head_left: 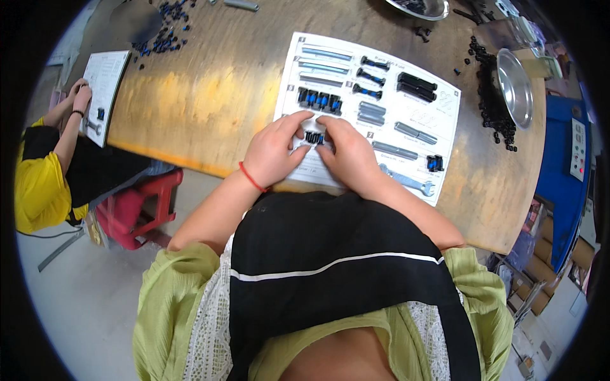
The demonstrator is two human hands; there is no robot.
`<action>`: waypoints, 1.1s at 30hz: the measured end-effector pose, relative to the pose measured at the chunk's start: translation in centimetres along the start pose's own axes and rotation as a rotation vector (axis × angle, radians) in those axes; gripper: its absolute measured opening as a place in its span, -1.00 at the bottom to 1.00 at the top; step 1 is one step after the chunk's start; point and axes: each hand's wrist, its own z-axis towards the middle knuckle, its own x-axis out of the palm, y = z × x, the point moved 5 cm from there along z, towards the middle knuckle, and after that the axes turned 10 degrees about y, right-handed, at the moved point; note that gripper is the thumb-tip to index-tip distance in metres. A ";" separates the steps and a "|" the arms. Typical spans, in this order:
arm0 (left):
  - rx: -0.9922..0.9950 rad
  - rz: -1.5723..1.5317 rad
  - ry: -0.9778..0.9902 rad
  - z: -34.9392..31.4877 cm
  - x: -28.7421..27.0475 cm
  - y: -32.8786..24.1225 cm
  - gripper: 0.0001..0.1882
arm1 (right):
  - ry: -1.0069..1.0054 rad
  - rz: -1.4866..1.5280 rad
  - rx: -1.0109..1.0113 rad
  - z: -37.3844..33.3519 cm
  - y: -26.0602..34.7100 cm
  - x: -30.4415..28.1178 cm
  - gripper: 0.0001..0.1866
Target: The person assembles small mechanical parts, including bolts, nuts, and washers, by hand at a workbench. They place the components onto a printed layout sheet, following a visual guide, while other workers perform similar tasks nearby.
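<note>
On a white printed sheet [406,66], my left hand [272,146] and my right hand [351,153] meet around a short row of small black bolts [314,137] with blue patches. Fingertips and thumbs of both hands close in on that row from either side, partly hiding it. Just beyond my fingers stands another row of black-and-blue bolts [319,100]. Around them on the sheet are silver rods [326,53], grey tubes [371,113], long black pieces [417,87], a bolt cluster [434,163] and an open-ended wrench [410,181] beside my right wrist.
Loose black bolts [166,39] are scattered at far left. Black nuts [492,101] spread beside a metal bowl [516,89] on the right; another bowl [426,9] stands at the back. Left, a person in yellow [41,190] works at their own sheet [107,73], near a red stool [136,213].
</note>
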 end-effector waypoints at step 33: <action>-0.142 0.408 0.108 31.3 5.4 -7.1 -0.62 | -0.379 -0.340 0.276 12.9 -20.6 -23.6 -0.79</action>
